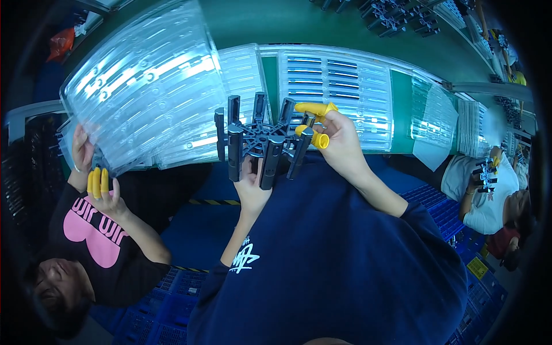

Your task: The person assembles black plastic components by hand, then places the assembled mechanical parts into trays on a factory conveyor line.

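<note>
My left hand [252,187] grips a black spoked holder [260,138] from below, just in front of my chest. Several upright black rectangular pieces stand around its rim. My right hand [340,141], with yellow finger cots on two fingers, closes on a slim dark piece [308,122] at the holder's right side. Whether that piece is fixed to the holder is hard to see. Past the holder lies a clear plastic tray [368,95] with dark shiny strips [305,77] in several of its slots.
At the left, a co-worker with yellow finger cots [99,183] handles a large clear tray [144,86], tilted up. More black holders [391,17] stand at the back of the green bench [247,26]. Stacked trays [471,126] and another person [489,195] are at the right.
</note>
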Available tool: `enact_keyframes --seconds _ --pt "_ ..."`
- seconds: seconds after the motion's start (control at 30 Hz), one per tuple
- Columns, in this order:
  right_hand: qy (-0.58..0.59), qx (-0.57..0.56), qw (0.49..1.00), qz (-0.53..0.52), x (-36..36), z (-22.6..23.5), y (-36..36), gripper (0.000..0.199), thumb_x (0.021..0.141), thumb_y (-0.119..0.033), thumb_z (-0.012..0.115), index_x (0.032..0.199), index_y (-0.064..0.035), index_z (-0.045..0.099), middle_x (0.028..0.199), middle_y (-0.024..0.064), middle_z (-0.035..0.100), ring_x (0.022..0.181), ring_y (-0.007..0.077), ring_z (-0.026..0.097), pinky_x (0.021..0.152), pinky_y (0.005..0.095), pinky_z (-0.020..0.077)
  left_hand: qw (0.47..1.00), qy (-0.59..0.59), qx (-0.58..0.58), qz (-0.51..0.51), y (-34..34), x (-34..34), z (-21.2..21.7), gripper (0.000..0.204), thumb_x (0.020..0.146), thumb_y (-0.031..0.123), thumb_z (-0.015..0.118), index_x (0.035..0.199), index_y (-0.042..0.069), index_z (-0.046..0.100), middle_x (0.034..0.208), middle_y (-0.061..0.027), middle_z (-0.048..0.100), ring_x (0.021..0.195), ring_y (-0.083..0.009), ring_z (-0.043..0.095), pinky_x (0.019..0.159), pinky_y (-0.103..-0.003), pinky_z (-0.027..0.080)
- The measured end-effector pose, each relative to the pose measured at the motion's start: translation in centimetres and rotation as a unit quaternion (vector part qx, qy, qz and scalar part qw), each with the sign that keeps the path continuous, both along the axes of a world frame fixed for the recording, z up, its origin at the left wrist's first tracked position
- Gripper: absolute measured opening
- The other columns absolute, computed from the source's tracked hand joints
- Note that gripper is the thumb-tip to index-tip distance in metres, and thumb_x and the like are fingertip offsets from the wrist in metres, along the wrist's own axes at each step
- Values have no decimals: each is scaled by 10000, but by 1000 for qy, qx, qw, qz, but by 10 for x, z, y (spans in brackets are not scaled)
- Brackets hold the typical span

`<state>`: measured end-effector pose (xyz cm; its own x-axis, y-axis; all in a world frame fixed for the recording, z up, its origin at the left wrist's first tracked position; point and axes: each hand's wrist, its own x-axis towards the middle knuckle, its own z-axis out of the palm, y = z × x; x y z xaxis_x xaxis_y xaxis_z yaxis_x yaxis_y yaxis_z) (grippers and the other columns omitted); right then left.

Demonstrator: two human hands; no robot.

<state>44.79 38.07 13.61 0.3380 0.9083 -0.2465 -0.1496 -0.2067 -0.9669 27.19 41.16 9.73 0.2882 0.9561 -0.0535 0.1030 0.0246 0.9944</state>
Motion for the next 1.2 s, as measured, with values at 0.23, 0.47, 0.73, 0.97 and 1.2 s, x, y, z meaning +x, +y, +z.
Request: enact_keyframes --seconds 0.23,0.47,0.73,0.97,1.2 --pt "15 -29 999 3 -2 4 4 329 800 56 614 1121 22 549 1042 75 565 925 128 575 832 233 488 989 122 -43 -75 8 -10 9 162 781 -70 565 924 -26 503 713 -76 596 653 -103 578 595 -213 428" --pt "36 9 998 46 -4 4 5 307 830 33 594 1128 -1 528 997 34 576 906 89 561 804 211 469 994 26 -109 -16 5 0 9 109 856 48 570 759 10 540 597 -20 530 518 -60 478 478 -209 350" --pt "69 4 998 10 -11 6 6 329 795 28 645 1105 19 536 991 46 556 889 102 561 800 210 469 992 0 -120 29 -2 -2 -6 150 875 95 586 746 21 559 594 8 522 511 -34 450 469 -198 328" --pt "6 -39 999 23 2 0 5 311 801 49 608 1100 35 523 959 72 590 886 139 585 787 230 475 997 58 -53 27 3 -3 1 107 847 63 606 799 -7 541 668 -39 580 571 -69 526 519 -217 406" --pt "-61 -21 998 1 -4 -15 7 266 755 7 640 995 28 528 920 81 604 854 133 599 720 244 494 995 81 43 28 -2 -7 -11 148 872 128 593 843 2 522 703 -55 607 538 -50 491 485 -192 383"
